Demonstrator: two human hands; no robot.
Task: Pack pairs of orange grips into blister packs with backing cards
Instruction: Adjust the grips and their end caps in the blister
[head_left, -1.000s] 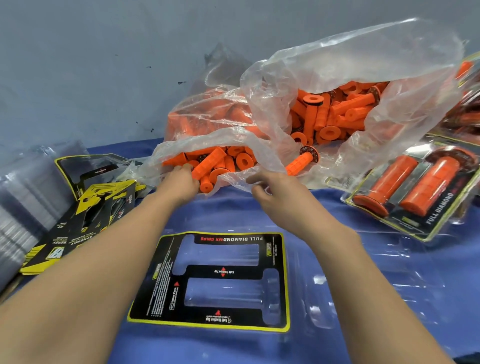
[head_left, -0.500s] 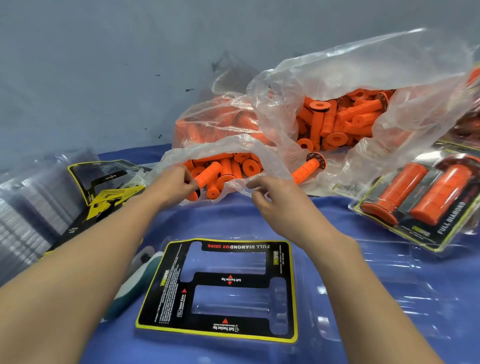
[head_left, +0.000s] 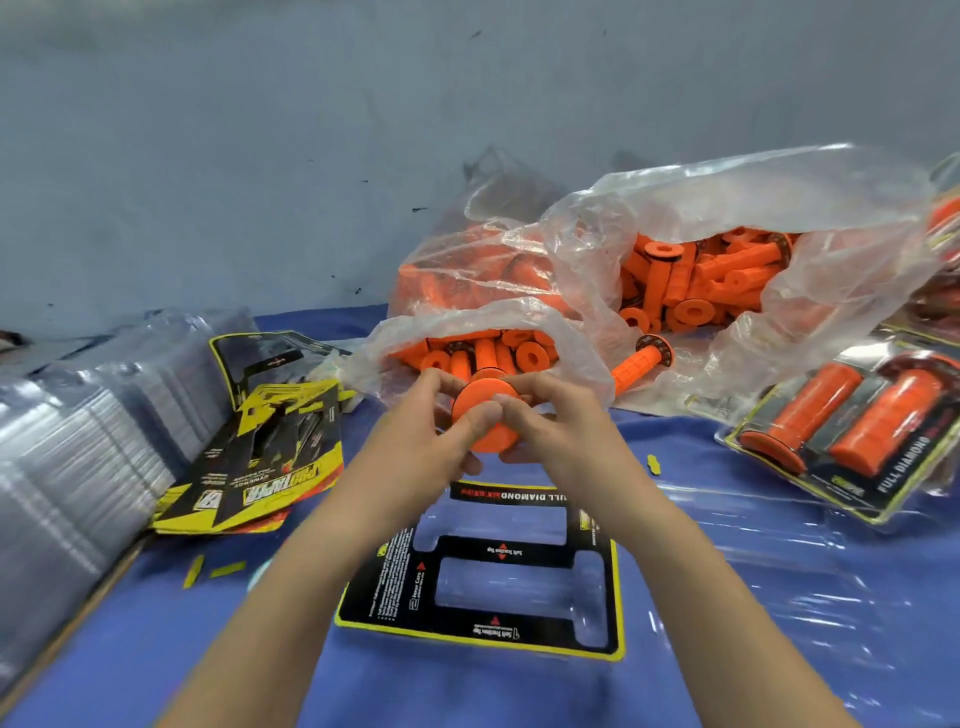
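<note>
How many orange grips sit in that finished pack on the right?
2. The left grip and the right grip lie side by side in the finished pack. Both cavities show, so none seems hidden.

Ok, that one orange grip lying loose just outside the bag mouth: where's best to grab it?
Pinch the loose grip across the middle of its ribbed barrel, from above. It lies flat on the bag with both long sides bare; the wide flanged end points away and would likely slip.
</note>
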